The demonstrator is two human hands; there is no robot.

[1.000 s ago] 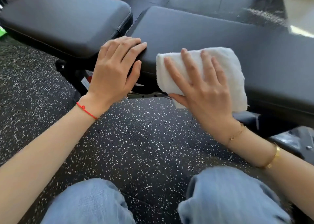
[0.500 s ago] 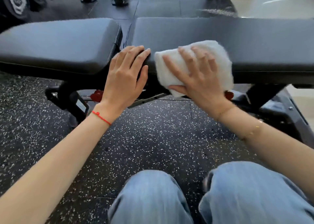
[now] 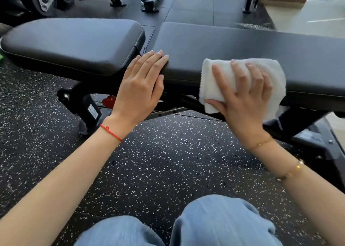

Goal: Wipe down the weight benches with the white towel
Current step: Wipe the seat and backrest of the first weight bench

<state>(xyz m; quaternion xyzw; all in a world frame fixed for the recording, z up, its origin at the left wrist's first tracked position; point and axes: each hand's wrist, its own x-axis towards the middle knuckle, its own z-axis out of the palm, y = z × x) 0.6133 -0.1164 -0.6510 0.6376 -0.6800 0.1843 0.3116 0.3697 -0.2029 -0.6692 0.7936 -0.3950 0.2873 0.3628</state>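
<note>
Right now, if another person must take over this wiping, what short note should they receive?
Left hand: flat and open, bracing on the near left corner of the long pad, holding nothing.
Right hand: fingers spread, pressing the folded white towel against the long pad's near edge, where it drapes over the side.
Seat pad: on the left, separated from the long pad by a gap, no hand on it.
Done: cannot tell which surfaces are already wiped.
Left: carry the towel along the long pad, then the seat pad, then any other benches.

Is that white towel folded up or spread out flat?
Folded. The white towel is a thick compact pad under the right hand, draped over the bench pad's near edge.
</note>
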